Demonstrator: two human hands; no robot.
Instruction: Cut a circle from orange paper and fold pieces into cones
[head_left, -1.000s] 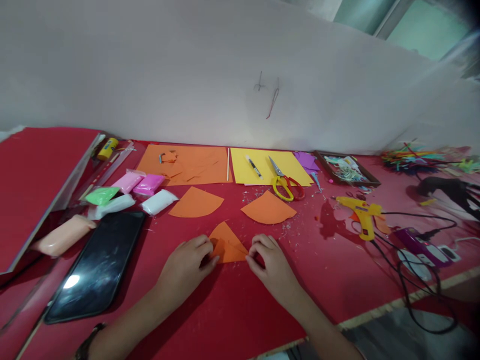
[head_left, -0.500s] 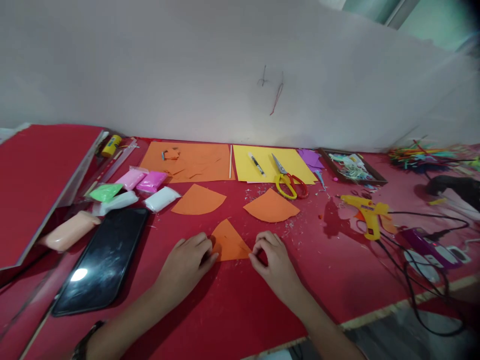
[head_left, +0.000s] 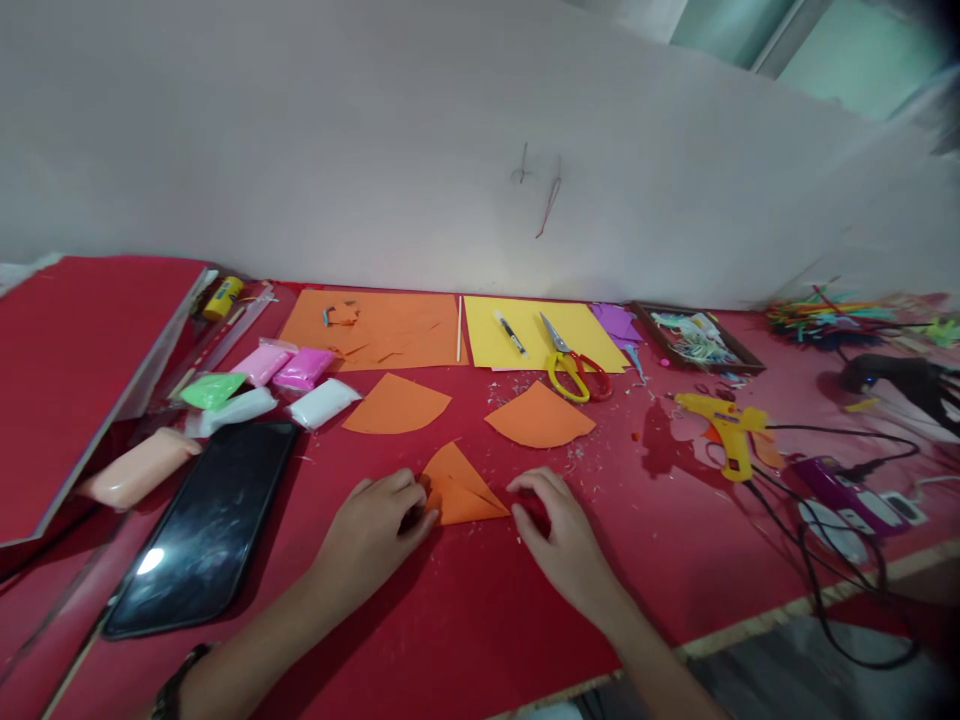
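An orange paper piece (head_left: 459, 490) lies on the red table between my hands, with a crease or fold running toward its right corner. My left hand (head_left: 382, 520) pinches its left edge between thumb and fingers. Beside the right corner is my right hand (head_left: 555, 530), thumb and fingers apart, with nothing between them. Farther back, two flat orange fan-shaped papers lie side by side, one on the left (head_left: 396, 404) and one on the right (head_left: 540, 416).
Behind are an orange sheet (head_left: 420, 330), a yellow sheet (head_left: 487, 345), scissors (head_left: 570, 365) and a pen (head_left: 511, 335). A black phone (head_left: 202, 530) lies left. A yellow glue gun (head_left: 727, 430) with cables and a scrap tray (head_left: 750, 362) are right.
My right hand has let go of the paper's right corner and opened. A crease or fold now shows across the right part of the paper. The view has shifted slightly.
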